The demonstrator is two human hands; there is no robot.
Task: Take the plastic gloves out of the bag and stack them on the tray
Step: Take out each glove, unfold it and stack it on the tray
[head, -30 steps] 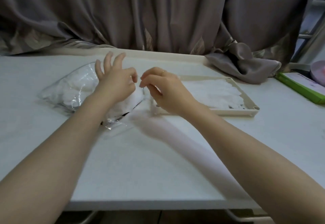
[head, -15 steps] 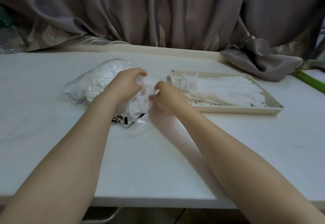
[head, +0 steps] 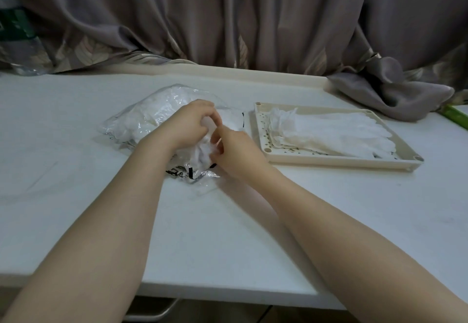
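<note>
item: glove transfer, extraction step in hand. both hands are working at the mouth of the clear plastic bag [head: 152, 117], which is lying on the white table [head: 76, 196] just left of the tray [head: 329, 162].

left hand [head: 188, 126]: fingers are curling over the crumpled white gloves [head: 202, 150] at the bag opening, gripping them together with the film.

right hand [head: 235, 150]: fingertips are pinching the same white bunch from the right side.

bag contents: a bulk of white gloves is remaining inside, filling the far left part; the count is not readable.

tray contents: a flat stack of gloves [head: 334, 132] is lying lengthwise, cuffs toward the left end, well inside the rim.

judgement: a single glove is probably being separated from the bunch. next move is calling for drawing it free while the left hand is holding the bag down, then carrying it rightward onto the stack, aligned.
</note>
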